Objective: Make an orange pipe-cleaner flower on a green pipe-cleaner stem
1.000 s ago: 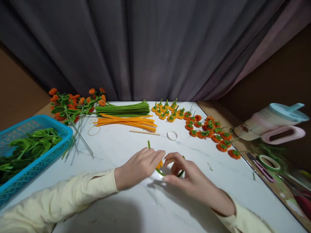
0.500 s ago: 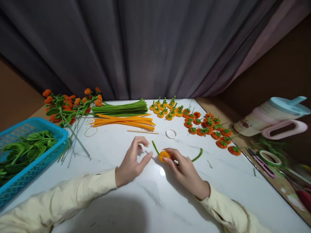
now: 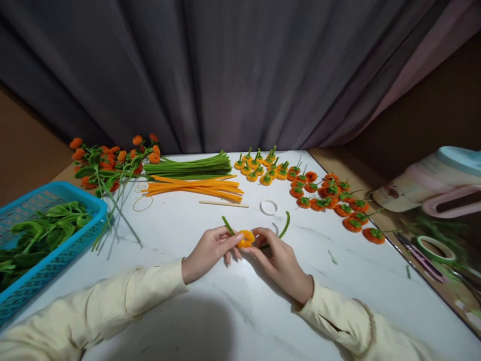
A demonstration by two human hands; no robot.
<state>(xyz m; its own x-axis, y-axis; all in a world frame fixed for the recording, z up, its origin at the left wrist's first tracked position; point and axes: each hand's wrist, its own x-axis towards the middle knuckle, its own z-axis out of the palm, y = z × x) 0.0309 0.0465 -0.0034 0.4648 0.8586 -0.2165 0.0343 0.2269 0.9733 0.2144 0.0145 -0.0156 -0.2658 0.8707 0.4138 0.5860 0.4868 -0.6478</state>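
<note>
A small yellow pipe-cleaner flower [image 3: 247,235] is between my two hands, just above the white tabletop. My left hand [image 3: 212,249] pinches its left side between thumb and fingers. Around its right side curl the thumb and forefinger of my right hand [image 3: 280,258]. One end of a green pipe cleaner [image 3: 227,225] sticks up at the left of the flower. Another green length [image 3: 285,225] curves up behind my right hand; its lower part is hidden by the fingers, so I cannot tell whether both are one piece.
Green pipe cleaners [image 3: 188,168] and orange-yellow ones [image 3: 195,188] lie behind a thin stick [image 3: 223,204] and white ring [image 3: 269,206]. Finished yellow heads [image 3: 266,178] and orange heads [image 3: 353,223] stand right. Left are a blue basket [image 3: 100,208] and stemmed flowers [image 3: 122,156]; far right, a tumbler [image 3: 409,185].
My left hand has moved right and closed on the flower, which it was apart from before. The flower has shifted slightly left, and the green length by my right hand now points more upward.
</note>
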